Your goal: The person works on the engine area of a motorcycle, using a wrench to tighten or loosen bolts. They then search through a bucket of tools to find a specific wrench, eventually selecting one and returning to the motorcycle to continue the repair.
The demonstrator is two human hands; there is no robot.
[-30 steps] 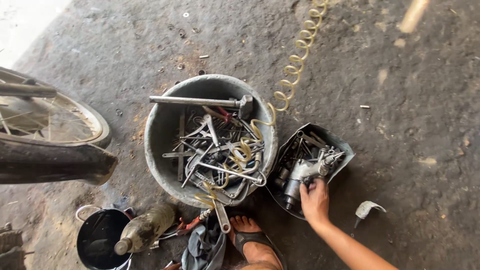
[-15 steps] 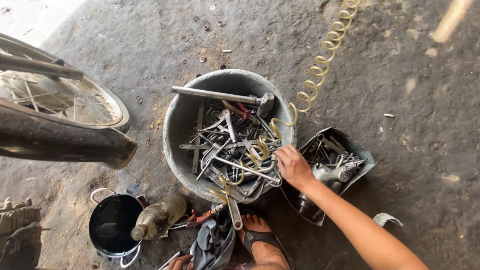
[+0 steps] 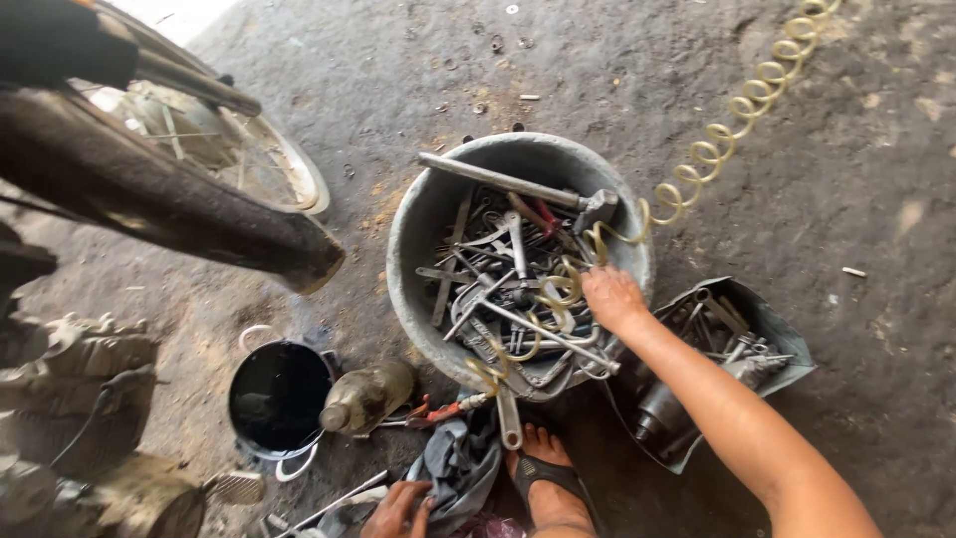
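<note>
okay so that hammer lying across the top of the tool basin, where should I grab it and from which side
Probably the bare handle, near its middle, coming from above. The hammer lies flat across the far side of the basin, on top of the other tools, so its shaft is free. The head sits by the coiled hose and close to the right hand, so that end is more crowded.

Your right hand (image 3: 609, 296) reaches into the grey tool basin (image 3: 418, 214) among wrenches (image 3: 518, 249); your left hand (image 3: 396, 510) rests on a grey rag (image 3: 458, 463) below.
</note>
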